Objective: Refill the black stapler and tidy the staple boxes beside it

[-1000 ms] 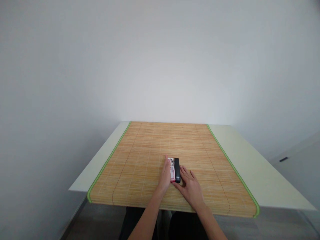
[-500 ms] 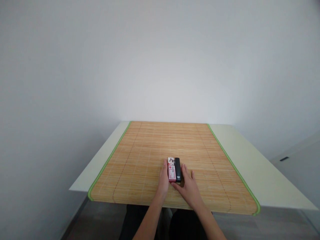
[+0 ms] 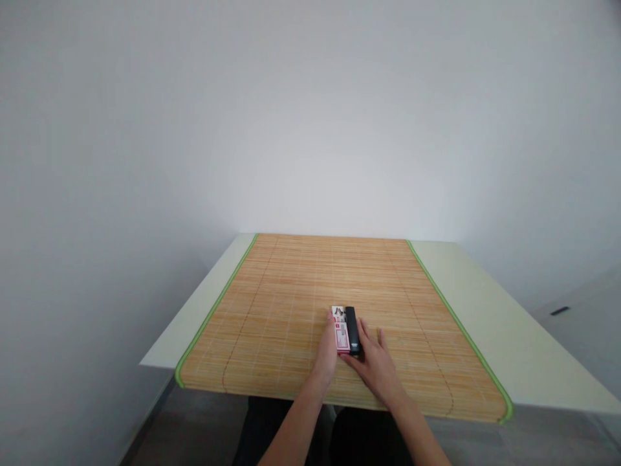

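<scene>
A small white and red box [image 3: 342,335] with a picture printed on its far end lies near the front of the bamboo mat. A slim black stapler [image 3: 352,330] lies close along its right side, both pointing away from me. My left hand [image 3: 327,346] rests with straight fingers flat along the box's left side. On the other side, my right hand [image 3: 376,362] has its fingers spread against the stapler's right side. Its thumb reaches across the near ends of the box and stapler. Neither hand is wrapped round a thing.
The bamboo mat [image 3: 301,278] with green edging covers the middle of a white table [image 3: 490,304]. A white wall [image 3: 320,129] stands behind the table. A dark handle [image 3: 559,311] shows on a pale surface at the right. My legs are under the front edge.
The view has shifted slightly, so everything sits a little further right. The hands keep their places beside the box and stapler, with the right fingers slightly closer to the stapler.
</scene>
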`<state>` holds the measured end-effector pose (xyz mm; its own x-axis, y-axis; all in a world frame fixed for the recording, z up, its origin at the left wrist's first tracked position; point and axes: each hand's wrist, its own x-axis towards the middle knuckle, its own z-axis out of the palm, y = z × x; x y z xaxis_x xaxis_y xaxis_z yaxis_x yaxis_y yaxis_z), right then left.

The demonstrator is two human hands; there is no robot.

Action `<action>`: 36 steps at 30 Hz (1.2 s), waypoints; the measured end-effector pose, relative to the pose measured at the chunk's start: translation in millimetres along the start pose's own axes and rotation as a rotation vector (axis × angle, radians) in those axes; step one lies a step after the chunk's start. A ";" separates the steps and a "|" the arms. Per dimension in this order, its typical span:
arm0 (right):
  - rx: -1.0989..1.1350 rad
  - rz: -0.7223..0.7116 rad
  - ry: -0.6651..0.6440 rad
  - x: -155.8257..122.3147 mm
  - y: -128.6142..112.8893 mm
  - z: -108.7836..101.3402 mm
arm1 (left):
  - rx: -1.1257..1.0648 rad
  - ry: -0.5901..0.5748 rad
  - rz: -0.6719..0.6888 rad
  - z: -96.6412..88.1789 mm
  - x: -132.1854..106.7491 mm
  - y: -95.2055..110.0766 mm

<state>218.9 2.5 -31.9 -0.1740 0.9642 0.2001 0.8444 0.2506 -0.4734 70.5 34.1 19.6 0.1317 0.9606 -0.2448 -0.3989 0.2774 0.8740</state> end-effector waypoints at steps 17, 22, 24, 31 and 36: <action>0.013 0.160 -0.011 -35.5 116.5 -85.2 | -0.308 -0.504 -0.142 100.2 33.4 -51.6; 0.041 0.240 -0.009 -36.3 125.3 -111.5 | -0.354 -0.480 -0.170 123.5 39.5 -62.6; 0.048 0.237 0.000 -35.1 122.6 -119.0 | -0.371 -0.480 -0.165 128.7 41.4 -66.2; 0.031 0.239 0.046 -34.6 116.7 -123.7 | -0.386 -0.510 -0.114 123.0 36.8 -68.0; 0.037 0.198 0.023 -35.5 129.3 -116.6 | -0.304 -0.451 -0.149 110.5 22.9 -73.7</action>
<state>393.3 -9.4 -0.2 0.0054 0.9928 0.1198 0.8417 0.0601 -0.5365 203.1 33.7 -4.1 0.5549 0.8265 -0.0943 -0.5809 0.4661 0.6673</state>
